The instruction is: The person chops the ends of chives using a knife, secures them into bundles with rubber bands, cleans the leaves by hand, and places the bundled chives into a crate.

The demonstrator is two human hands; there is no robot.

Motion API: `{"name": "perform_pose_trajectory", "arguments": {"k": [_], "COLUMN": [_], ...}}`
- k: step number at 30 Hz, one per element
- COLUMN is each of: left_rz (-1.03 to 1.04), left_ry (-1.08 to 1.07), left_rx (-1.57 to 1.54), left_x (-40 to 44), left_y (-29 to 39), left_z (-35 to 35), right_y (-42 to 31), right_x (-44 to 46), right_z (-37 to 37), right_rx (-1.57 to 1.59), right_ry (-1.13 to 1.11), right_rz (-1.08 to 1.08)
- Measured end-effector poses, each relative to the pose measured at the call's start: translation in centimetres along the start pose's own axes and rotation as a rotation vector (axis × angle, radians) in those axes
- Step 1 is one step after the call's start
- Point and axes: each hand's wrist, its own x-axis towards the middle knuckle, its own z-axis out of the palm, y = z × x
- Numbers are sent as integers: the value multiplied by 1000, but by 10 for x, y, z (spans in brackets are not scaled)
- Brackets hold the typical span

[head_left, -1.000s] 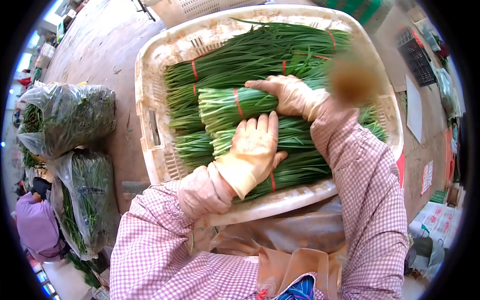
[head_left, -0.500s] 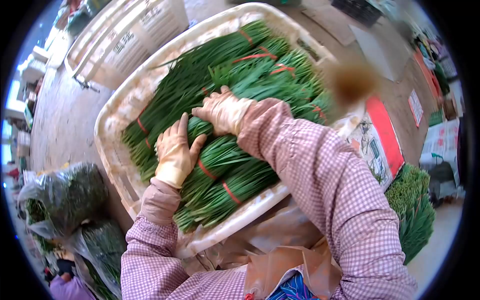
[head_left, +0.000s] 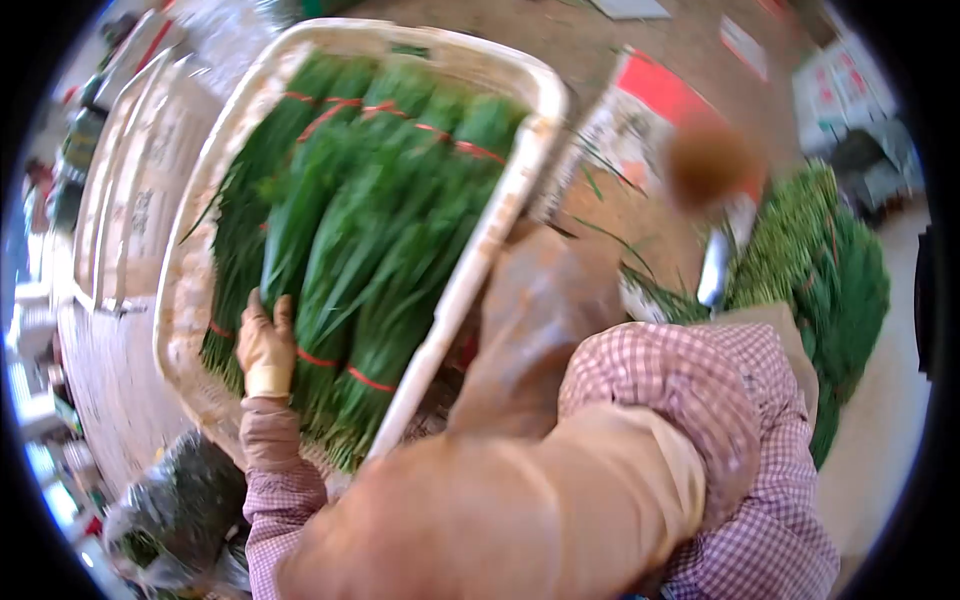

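Bundles of long green chives [head_left: 370, 240], tied with red bands, lie side by side in a white, dirt-stained plastic crate [head_left: 505, 215]. My left hand [head_left: 267, 350], in a pale glove, rests on the bundles near the crate's lower left, fingers extended and thumb apart. My right hand [head_left: 500, 500], also gloved, is raised very close to the camera, large and blurred, away from the crate. Its fingers cannot be made out, nor whether it holds anything.
More chives [head_left: 845, 270] are piled at the right, beside a metal blade-like object [head_left: 713, 268] and a red-and-white printed sheet [head_left: 650, 85] with loose leaves. Another white crate [head_left: 150, 190] stands at left. A plastic bag of greens [head_left: 180, 500] sits lower left.
My right hand has left the bundles and come up close to the camera. My left hand stays on the bundles. The view has shifted and turned, and the crate appears further left.
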Motion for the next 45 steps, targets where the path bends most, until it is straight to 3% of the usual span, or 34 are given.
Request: {"name": "perform_pose_trajectory", "arguments": {"k": [2, 6, 7, 10, 13, 15, 17, 19, 20, 21, 22, 23, 26, 28, 30, 31, 35, 37, 38, 40, 41, 42, 43, 44, 45], "left_rz": [-20, -88, 18, 86, 99, 155, 339, 663, 950, 941, 927, 1071, 1319, 1512, 1660, 1661, 1675, 1670, 1663, 1399, 1403, 1290, 1168, 1199, 1226], "left_ry": [-58, -130, -119, -83, 164, 191, 76, 12, -50, 42, -84, -106, -328, -289, -208, -199, -400, -528, -516, -871, -860, -1079, -1289, -1382, -1466], "left_rx": [-235, -166, -334, 75, -218, -517, -744, -762, -750, -481, -549, -526, -518, -546, -411, -405, -371, -418, -428, -621, -644, -649, -652, -650, -646], "left_x": [5, 17, 24, 24, 53, 67, 68, 48, 23, -12, -31, -51, -113, -135, -154, -165, -195, -200, -204, -214, -218, -221, -225, -232, -242], "left_y": [-9, -22, -60, -28, -8, 29, 90, 174, 224, 273, 309, 339, 420, 447, 471, 483, 509, 514, 513, 511, 514, 518, 523, 529, 537], "left_z": [0, 4, 22, -10, -20, -27, -33, -47, -60, -78, -79, -81, -89, -73, -68, -70, -72, -76, -80, -88, -93, -98, -103, -109, -117], "right_y": [-8, -40, -54, -100, -140, -155, -156, -143, -133, -117, -95, -74, -10, 10, 3, 2, -18, -18, -25, -58, -79, -104, -125, -144, -158], "right_x": [-41, -149, -179, -282, -403, -492, -579, -658, -693, -716, -743, -755, -740, -711, -697, -705, -711, -728, -733, -727, -713, -680, -643, -608, -584], "right_z": [10, 35, 44, 77, 130, 172, 218, 264, 284, 303, 320, 333, 337, 299, 273, 265, 267, 293, 302, 315, 324, 319, 308, 295, 282], "right_rx": [-126, -292, -337, -498, -596, -603, -609, -603, -594, -606, -629, -689, -877, -788, -537, -459, -403, -681, -701, 11, 186, 157, 209, 260, 232], "right_ry": [5, 267, 366, 832, 1568, 2083, 2476, 2751, 2839, 2886, 2889, 2842, 2456, 2519, 2271, 2223, 2165, 2534, 2526, 2473, 2425, 2420, 2351, 2259, 2233], "right_rz": [50, 242, 313, 548, 719, 626, 420, 178, 74, 39, 116, 365, 1530, 1484, 2041, 2106, 2111, 1230, 1226, 193, 75, 81, -123, -316, -302]}}
